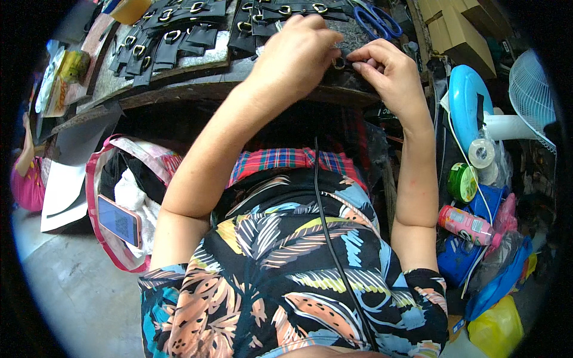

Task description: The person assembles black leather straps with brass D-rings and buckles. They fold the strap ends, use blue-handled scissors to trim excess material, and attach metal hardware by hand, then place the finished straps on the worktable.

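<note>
My left hand (295,51) rests curled over a black strap piece (352,42) at the near edge of the workbench (197,89). My right hand (388,68) pinches a small metal buckle (339,62) on that strap between thumb and fingers, touching the left hand. Both forearms reach up from my patterned shirt.
Rows of black straps with gold buckles (173,30) cover the bench. Blue-handled scissors (377,19) lie at the back right. A pink bag (128,197) with a phone (119,221) stands at left. Fan (531,95), tape rolls (471,167), a bottle (468,225) and bags crowd the right.
</note>
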